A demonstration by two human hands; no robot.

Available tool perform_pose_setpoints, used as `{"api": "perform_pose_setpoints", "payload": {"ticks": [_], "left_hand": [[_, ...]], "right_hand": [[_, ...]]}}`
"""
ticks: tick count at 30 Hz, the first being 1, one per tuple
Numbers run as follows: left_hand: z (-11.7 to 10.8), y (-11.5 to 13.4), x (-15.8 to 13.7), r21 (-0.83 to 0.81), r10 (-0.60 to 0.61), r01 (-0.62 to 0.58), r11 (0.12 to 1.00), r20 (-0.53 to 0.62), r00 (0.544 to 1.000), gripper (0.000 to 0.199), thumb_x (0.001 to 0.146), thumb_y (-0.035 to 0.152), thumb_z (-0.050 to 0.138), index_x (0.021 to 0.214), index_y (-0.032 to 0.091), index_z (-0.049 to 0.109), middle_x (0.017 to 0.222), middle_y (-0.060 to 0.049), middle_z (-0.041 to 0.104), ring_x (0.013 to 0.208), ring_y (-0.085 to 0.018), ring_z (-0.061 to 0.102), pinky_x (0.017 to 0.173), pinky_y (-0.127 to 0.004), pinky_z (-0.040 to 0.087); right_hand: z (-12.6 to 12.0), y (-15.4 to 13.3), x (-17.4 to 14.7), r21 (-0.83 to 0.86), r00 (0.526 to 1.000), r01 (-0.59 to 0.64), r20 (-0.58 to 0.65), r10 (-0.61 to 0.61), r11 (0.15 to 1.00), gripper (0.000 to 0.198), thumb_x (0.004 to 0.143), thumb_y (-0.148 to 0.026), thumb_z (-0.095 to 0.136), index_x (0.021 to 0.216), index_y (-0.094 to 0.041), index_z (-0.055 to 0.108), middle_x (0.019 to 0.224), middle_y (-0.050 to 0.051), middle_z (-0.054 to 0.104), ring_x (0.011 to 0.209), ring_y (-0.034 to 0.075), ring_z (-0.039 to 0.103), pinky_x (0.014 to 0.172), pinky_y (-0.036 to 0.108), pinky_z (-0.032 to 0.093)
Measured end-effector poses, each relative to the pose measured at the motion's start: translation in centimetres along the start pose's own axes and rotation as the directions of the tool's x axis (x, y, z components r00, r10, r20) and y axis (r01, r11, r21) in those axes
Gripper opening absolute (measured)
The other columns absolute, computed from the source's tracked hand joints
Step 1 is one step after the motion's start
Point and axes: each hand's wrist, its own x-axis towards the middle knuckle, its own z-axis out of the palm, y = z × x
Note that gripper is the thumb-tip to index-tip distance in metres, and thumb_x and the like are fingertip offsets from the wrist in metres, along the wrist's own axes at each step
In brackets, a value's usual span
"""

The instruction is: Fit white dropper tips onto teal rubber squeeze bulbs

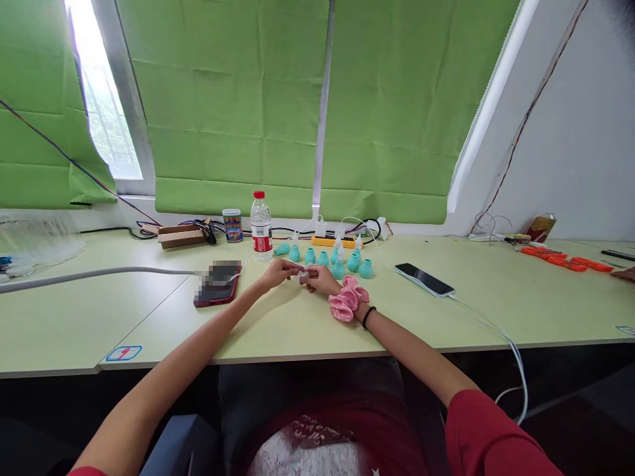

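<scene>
Hold the small clear piece [302, 275] lightly, as it looks thin, and steady your right hand [322, 280] low over the table [282, 327]. The piece lies between your two hands' fingertips, on the near side of the turquoise bulbs [338, 270]. Your right fingers seem to pinch it; whether your left hand [278, 272], just left of it, grips too, you cannot tell.

1 bottle [261, 230] stands left of the bulbs [323, 258].

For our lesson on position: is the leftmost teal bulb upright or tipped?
Tipped: the leftmost teal bulb lies sideways on the table.
</scene>
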Motion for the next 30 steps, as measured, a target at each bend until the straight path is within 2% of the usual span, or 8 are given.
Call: {"api": "perform_pose_setpoints", "payload": {"ticks": [6,10,13,21,30], "left_hand": [[0.05,0.04,-0.1,-0.063,-0.029,0.03,0.998,0.026,0.999,0.035,0.065,0.035,0.059,0.089,0.011,0.066,0.078,-0.007,0.066,0.059,-0.01,0.051,0.054,-0.022,0.042],[0.02,0.27,-0.21,-0.095,-0.073,0.068,0.993,-0.052,0.996,0.036,0.059,0.033,0.065,0.085,0.009,0.066,0.071,-0.008,0.065,0.055,-0.01,0.051,0.054,-0.024,0.043],[0.01,0.31,-0.24,-0.139,-0.099,0.088,0.986,-0.075,0.992,0.032,0.055,0.033,0.068,0.076,0.008,0.066,0.064,-0.007,0.064,0.053,-0.009,0.051,0.053,-0.024,0.043],[-0.24,0.22,-0.21,-0.302,-0.188,0.175,0.937,-0.013,0.982,0.03,0.051,0.032,0.071,0.071,0.01,0.067,0.073,-0.008,0.065,0.056,-0.009,0.052,0.054,-0.024,0.044],[-0.15,0.25,-0.31,-0.252,-0.167,0.148,0.956,-0.055,0.984,0.028,0.051,0.029,0.071,0.073,0.011,0.068,0.07,-0.007,0.065,0.056,-0.01,0.053,0.055,-0.024,0.045]], "right_hand": [[0.03,-0.19,-0.17,-0.002,1.0,0.028,0.011,-0.028,1.0,0.027,0.062,-0.02,0.06,0.086,-0.01,0.056,0.063,0.001,0.058,0.041,0.005,0.047,0.038,0.017,0.042],[0.09,-0.4,-0.23,-0.003,1.0,0.013,-0.003,-0.013,1.0,0.029,0.063,-0.019,0.059,0.09,-0.009,0.056,0.061,0.001,0.057,0.041,0.005,0.047,0.038,0.017,0.041],[0.09,-0.28,-0.15,-0.006,1.0,0.004,-0.009,-0.004,1.0,0.03,0.064,-0.019,0.059,0.092,-0.009,0.056,0.061,0.001,0.058,0.041,0.005,0.047,0.038,0.017,0.042],[0.06,-0.21,-0.24,-0.01,1.0,0.023,-0.021,-0.024,1.0,0.031,0.063,-0.02,0.06,0.092,-0.01,0.055,0.061,0.001,0.058,0.041,0.005,0.048,0.037,0.017,0.042],[0.15,-0.54,-0.37,-0.026,1.0,0.026,-0.007,-0.026,0.999,0.032,0.063,-0.02,0.06,0.092,-0.01,0.055,0.055,-0.002,0.054,0.04,0.006,0.048,0.037,0.017,0.042]]}}
